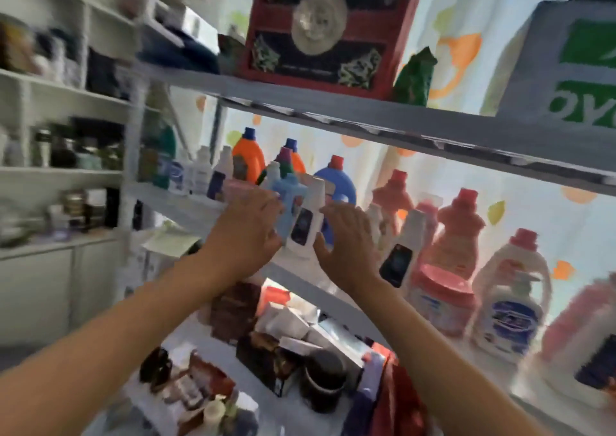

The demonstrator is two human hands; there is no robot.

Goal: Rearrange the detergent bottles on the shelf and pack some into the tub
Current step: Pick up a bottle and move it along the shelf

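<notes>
The white bottle [308,215] stands upright on the middle shelf [186,203], long axis vertical, cap up, its dark label facing the person. Pressed against its left side is a light blue bottle [287,207], also upright. The left hand [248,227] rests against the blue one, fingers straight and close together. Just right of the white bottle the right hand [350,238] hovers with fingers spread, holding nothing. Behind the white bottle stand a blue jug [336,182] with a red cap and two orange jugs [248,157]. To its right crowd three pink bottles [461,225] and a second white bottle [400,255]; blur hides finer detail.
</notes>
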